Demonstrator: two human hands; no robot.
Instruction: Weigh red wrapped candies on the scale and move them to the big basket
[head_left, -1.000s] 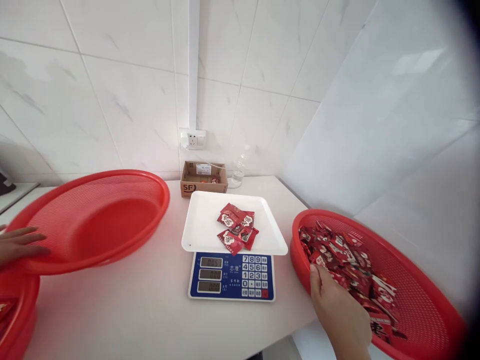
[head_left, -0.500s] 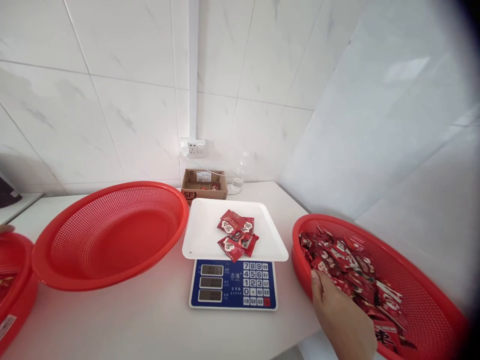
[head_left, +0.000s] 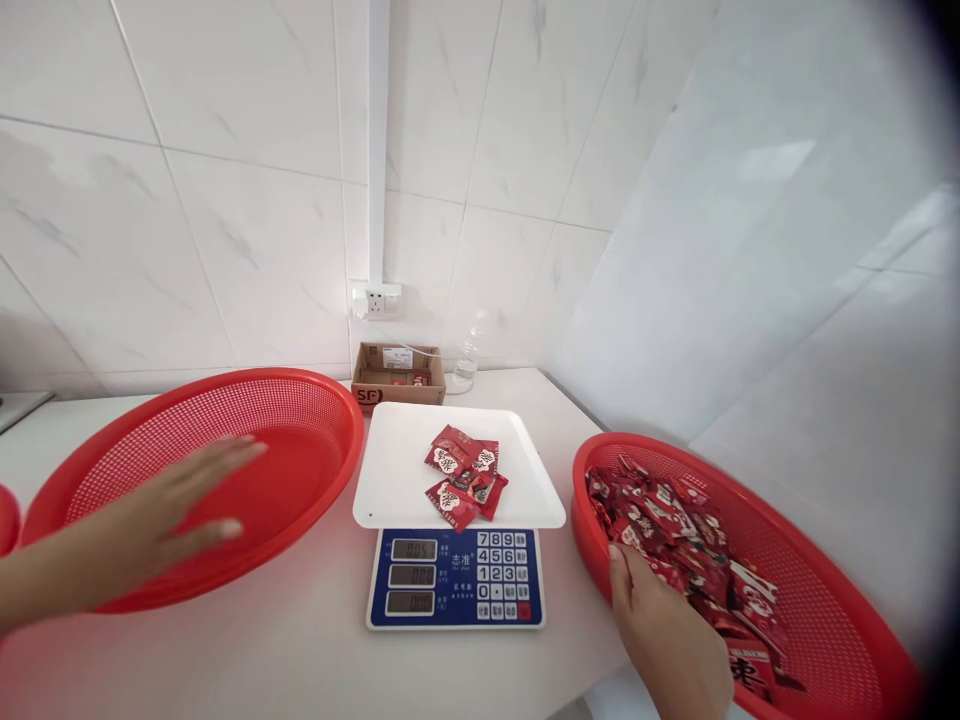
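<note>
My left hand [head_left: 180, 510] reaches in from the left over an empty red plastic basket [head_left: 341, 500], fingers stretched out and thumb apart, holding nothing. At the right, my right hand [head_left: 664, 625] grips the near rim of a second red basket [head_left: 840, 610], which is tilted and partly filled with small red snack packets [head_left: 694, 530]. Its fingertips are hidden. Between the baskets stands a digital scale [head_left: 457, 580] with a blue keypad panel. On its white tray [head_left: 397, 470] lie several red packets [head_left: 465, 470] in a loose cluster.
Behind the scale sit a cardboard box [head_left: 397, 392] with a few packets inside and a clear plastic bottle [head_left: 466, 365]. A wall socket [head_left: 377, 302] is above them. Part of another red basket [head_left: 7, 520] shows at the left edge.
My left hand has come in from the left edge over the empty basket. My right hand keeps its hold on the rim. The view has shifted slightly, and the far-left basket is mostly out of sight.
</note>
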